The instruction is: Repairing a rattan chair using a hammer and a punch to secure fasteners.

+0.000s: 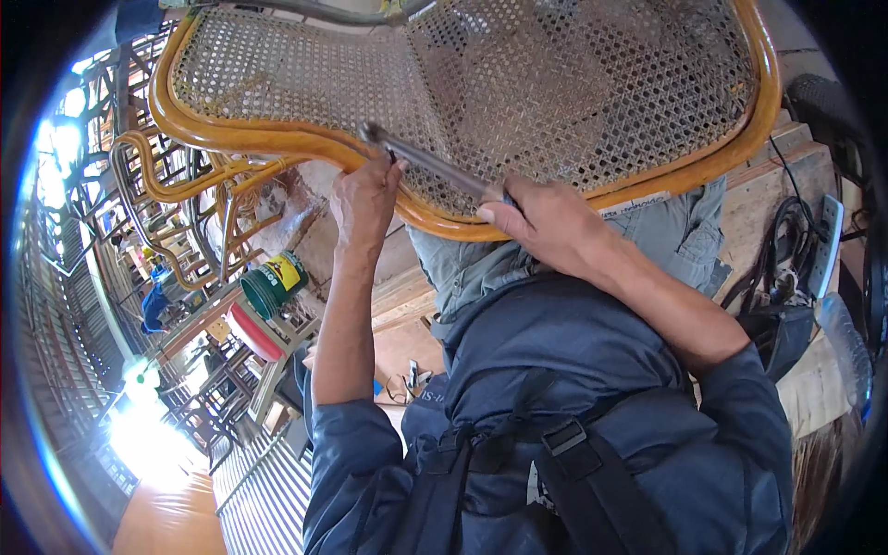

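Observation:
A curved seat frame [264, 141] of glossy yellow-brown rattan or wood lies across my lap, with woven cane mesh [573, 79] stretched inside it. My right hand [555, 220] is closed round the handle of a hammer [437, 171]. The hammer's metal shaft points left over the mesh, and its head is just above my left fingertips. At the frame's near edge, my left hand [363, 199] is pinched closed. A tiny dark tip shows by its fingers, too small to name. A pale printed label [638, 203] sticks to the frame right of my right hand.
Left of me stand bent rattan frames [176, 194], a green bucket [268, 289] and a red-rimmed thing [254, 333]. On the right, a white power strip [826, 245] and black cables [782, 245] lie on wooden boards [758, 199]. A clear plastic bottle [846, 351] is near them.

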`<state>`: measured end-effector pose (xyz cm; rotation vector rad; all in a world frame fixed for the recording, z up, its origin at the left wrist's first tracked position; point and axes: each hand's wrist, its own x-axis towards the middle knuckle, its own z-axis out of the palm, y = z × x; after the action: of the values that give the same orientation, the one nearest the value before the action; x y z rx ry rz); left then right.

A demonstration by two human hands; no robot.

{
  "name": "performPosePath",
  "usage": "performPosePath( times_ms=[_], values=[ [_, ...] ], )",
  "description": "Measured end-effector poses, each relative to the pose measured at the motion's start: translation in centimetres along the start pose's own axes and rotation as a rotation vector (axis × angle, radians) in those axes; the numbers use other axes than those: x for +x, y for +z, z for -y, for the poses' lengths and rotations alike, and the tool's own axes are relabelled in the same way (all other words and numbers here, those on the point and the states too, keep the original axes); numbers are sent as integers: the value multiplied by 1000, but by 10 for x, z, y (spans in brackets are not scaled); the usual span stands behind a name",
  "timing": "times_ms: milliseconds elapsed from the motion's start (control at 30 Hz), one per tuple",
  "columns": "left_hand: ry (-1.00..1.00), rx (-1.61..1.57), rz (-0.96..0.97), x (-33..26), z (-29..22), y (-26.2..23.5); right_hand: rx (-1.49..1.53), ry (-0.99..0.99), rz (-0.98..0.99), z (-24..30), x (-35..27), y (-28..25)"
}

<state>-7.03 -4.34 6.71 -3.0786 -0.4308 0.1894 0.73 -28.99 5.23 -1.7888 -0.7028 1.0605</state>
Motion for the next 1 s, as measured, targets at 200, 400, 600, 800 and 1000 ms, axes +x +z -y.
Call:
performPosePath(
  times_ms=[200, 400, 600, 800, 1000],
  values=[
    [-14, 16, 26, -1, -2, -2, 131, -75, -51, 9, -4, -12],
    [-71, -47, 51, -3, -1, 2, 14, 41, -14, -10, -5, -4],
    [-304, -469, -283, 19, 29, -74, 389, -77, -741, -5, -62, -85],
    [-199, -193, -786, 86, 50, -173, -199, 194, -1346, -49, -106, -153],
    [-124, -30, -540, 137, 126, -167, 250, 143, -1341, -109, -100, -134]
  ],
)
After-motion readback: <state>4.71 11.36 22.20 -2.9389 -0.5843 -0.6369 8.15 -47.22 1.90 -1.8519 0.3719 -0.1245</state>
